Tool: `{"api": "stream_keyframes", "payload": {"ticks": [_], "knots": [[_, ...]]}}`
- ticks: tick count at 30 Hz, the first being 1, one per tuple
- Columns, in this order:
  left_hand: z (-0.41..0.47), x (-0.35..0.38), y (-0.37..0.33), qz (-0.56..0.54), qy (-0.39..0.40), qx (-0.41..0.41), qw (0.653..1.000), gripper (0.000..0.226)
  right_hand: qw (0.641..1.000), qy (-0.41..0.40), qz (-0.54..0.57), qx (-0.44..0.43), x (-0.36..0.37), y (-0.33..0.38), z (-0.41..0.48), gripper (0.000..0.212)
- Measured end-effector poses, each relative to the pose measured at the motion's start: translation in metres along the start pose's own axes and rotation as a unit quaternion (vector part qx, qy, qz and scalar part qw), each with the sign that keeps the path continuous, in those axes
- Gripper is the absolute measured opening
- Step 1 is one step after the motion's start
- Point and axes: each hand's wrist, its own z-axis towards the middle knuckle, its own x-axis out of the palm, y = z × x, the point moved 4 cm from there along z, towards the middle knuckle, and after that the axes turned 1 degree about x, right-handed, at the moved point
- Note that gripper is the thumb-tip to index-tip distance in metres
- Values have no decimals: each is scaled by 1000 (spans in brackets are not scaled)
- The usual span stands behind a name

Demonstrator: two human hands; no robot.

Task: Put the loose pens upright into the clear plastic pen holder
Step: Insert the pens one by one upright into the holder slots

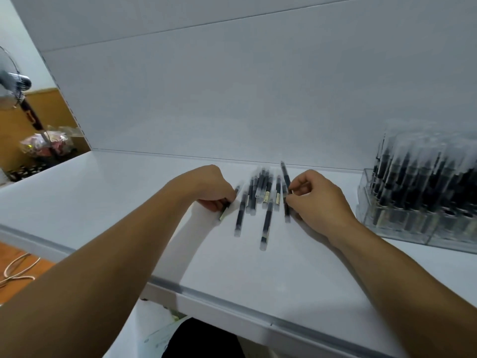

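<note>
Several loose black pens with clear caps (260, 195) lie in a heap on the white table (129, 192), just in front of the back wall. My left hand (209, 187) grips one pen (227, 205) at the left edge of the heap. My right hand (317, 200) pinches another pen (285, 174) at the right edge, its tip raised off the table. The clear plastic pen holder (402, 223) stands at the far right, filled with several upright pens.
A white wall panel (232, 99) rises right behind the heap. The table's front edge (232, 303) runs diagonally below my forearms. A fan (10, 83) and a wrapped bundle (46, 146) stand off the table at the left.
</note>
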Motion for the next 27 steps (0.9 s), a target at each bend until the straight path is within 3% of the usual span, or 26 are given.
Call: {"api": "stream_keyframes", "payload": {"ticks": [7,14,20,27], "knots": [[-12,4,-6,51,-23,31,998,45,997,12,72,19,4,-1,-2,31],[-14,7,-16,-3,54,20,998,31,996,0,93,16,3,-2,0,13],[-21,7,-22,18,85,10,996,16,997,2,73,-5,5,-4,1,13],[-26,10,-21,15,78,-2,997,15,997,8,81,-11,5,-3,1,12]]}}
